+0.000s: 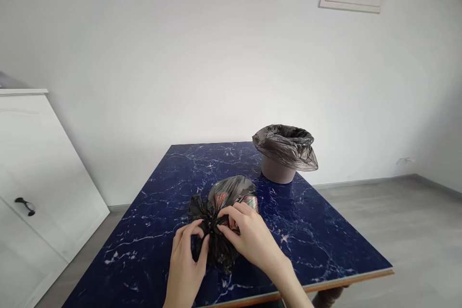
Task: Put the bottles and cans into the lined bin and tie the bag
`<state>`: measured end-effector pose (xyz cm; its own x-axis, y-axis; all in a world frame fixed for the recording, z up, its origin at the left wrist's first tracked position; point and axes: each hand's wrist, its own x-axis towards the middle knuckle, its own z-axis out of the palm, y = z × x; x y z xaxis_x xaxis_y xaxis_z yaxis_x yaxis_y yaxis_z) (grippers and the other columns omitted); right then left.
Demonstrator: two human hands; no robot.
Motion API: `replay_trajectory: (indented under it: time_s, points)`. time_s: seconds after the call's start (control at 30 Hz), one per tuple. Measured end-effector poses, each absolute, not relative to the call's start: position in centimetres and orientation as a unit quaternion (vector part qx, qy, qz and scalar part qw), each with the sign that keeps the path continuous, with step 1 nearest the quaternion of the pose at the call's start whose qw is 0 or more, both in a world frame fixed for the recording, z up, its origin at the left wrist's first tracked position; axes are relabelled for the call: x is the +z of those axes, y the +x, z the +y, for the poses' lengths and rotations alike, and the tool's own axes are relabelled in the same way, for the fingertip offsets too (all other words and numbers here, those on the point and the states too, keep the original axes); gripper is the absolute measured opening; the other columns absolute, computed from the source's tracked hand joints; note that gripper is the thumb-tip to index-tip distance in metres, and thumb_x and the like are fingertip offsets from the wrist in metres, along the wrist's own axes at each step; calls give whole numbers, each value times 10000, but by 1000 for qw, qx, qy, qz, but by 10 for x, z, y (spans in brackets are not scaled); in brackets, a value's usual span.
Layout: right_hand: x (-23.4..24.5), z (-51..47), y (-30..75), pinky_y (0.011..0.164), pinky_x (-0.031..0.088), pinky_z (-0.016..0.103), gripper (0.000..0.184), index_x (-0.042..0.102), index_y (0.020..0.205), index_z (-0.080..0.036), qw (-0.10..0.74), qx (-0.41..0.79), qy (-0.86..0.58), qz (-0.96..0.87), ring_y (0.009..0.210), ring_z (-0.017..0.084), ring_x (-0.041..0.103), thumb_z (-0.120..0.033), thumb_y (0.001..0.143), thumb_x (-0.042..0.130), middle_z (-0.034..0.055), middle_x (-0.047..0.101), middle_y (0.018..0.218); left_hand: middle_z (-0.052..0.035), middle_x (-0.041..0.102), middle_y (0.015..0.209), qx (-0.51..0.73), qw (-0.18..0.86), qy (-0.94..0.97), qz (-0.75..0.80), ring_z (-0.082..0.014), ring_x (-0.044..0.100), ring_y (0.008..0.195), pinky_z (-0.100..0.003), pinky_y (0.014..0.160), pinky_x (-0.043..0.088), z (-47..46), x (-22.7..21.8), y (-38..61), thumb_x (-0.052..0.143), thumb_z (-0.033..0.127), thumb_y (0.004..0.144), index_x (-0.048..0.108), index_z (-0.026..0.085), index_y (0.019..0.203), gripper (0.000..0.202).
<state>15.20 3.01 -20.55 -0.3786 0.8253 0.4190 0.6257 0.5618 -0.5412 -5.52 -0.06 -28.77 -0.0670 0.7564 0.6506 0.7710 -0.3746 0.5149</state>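
**Both my hands at the knotted-looking middle of a rounded, thin black plastic bag (233, 186)**

The bag lies on a dark blue, white-veined, marble-patterned table (151, 216), close to the edge nearest me. Its full, round part is on the far side, and some red and pale colours show through the stretched film. My left hand (186, 257) comes from the left, and its thumb and forefinger pinch the gathered black plastic. My right hand (249, 231) reaches across from the right; its thumb and forefinger also grasp the plastic there, just beside the left fingertips. Loose, crumpled ends spread out to the left and towards me.

Farther back, at the right side of the table, a round mauve-brown bin (277, 172) stands upright, with a dark, translucent plastic liner (283, 149) folded over its rim.
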Motion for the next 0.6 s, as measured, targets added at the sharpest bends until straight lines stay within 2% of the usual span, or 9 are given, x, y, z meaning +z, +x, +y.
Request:
replay_trajectory:
  time_s: [0.13,0.27,0.6]
  points:
    - [-203,30,146,752,480,338,79,695,998,-241,328,152,-461,-810,912,233,633,-175,978,735,12,636,920,-50,675,1026,-477,27,-679,-557,-284,692,1089,-473,972,625,-1,-289,-56,572,431,1074,570,293,1362,319]
    - [-207,30,145,776,480,334,131,673,892,-232,352,160,-456,-801,911,222,639,-168,977,750,7,638,923,-50,671,1008,-478,49,-675,-560,-286,690,1061,-469,941,627,0,-290,-57,564,416,1078,580,291,1341,292]
    - [-203,30,158,800,493,330,105,654,954,-244,442,168,-437,-766,877,205,632,-175,1031,673,10,632,952,-57,661,998,-497,50,-659,-562,-278,695,1019,-445,923,623,-2,-287,-58,563,398,1078,599,274,1303,260]
